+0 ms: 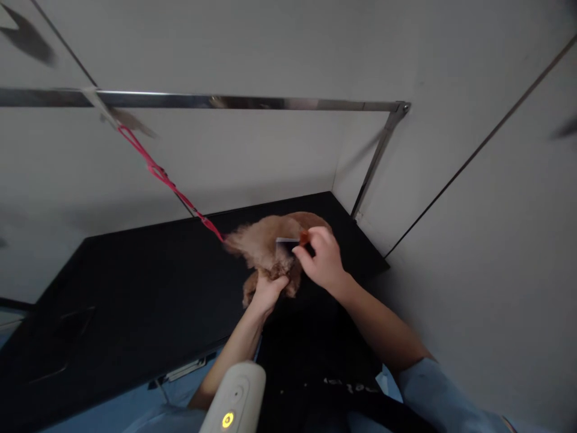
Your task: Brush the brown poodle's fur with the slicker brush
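Observation:
A fluffy brown dog (270,231) is on the black table (157,288), near its right part. My left hand (269,290) is closed on a tuft of curly fur or a leg of the dog, low on its near side; which of them is hard to tell. Between the fingers of my right hand (323,255) is the reddish-brown handle of a brush (287,245). The brush head lies against the dog's fur, just above my left hand. A pink leash (157,171) runs from the metal bar down to the dog's left end.
A metal bar (252,103) crosses above the table, with an upright (374,165) at the right rear corner. Pale walls (487,240) stand behind and to the right. A white device (237,397) with a lit yellow button is close at the bottom.

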Motion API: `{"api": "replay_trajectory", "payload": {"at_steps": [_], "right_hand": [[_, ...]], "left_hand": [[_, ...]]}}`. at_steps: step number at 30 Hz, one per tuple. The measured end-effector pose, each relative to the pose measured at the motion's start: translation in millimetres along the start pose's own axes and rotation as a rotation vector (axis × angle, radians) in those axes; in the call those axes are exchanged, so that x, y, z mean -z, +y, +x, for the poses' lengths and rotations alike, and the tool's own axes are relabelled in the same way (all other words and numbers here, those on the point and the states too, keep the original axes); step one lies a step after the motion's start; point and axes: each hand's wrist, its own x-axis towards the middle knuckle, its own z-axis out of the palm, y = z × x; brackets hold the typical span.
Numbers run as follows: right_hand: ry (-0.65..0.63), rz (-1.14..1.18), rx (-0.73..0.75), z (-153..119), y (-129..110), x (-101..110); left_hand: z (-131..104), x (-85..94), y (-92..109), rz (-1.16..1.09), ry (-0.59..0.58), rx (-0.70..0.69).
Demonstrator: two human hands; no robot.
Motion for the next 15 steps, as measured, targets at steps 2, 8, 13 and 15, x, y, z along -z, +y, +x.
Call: {"api": "replay_trajectory", "payload": {"at_steps": [2, 8, 13, 15], "right_hand": [[0.02, 0.019, -0.016, -0.1, -0.6, -0.5], [0.034, -0.02, 0.009, 1.4, -0.8, -2.7], [-0.093, 0.019, 0.058, 6.0, -3.2, -3.9], [0.015, 0.022, -0.018, 7.6, -3.7, -6.4]], "left_hand": [[-0.2, 0.1, 1.0, 0.007, 0.012, -0.006], [-2.5, 0.8, 8.9, 0.036, -0.045, -0.004], [-5.2, 0.5, 11.8, 0.064, -0.079, 0.013], [-6.3, -0.8, 8.4, 0.032, -0.011, -0.028]]}}
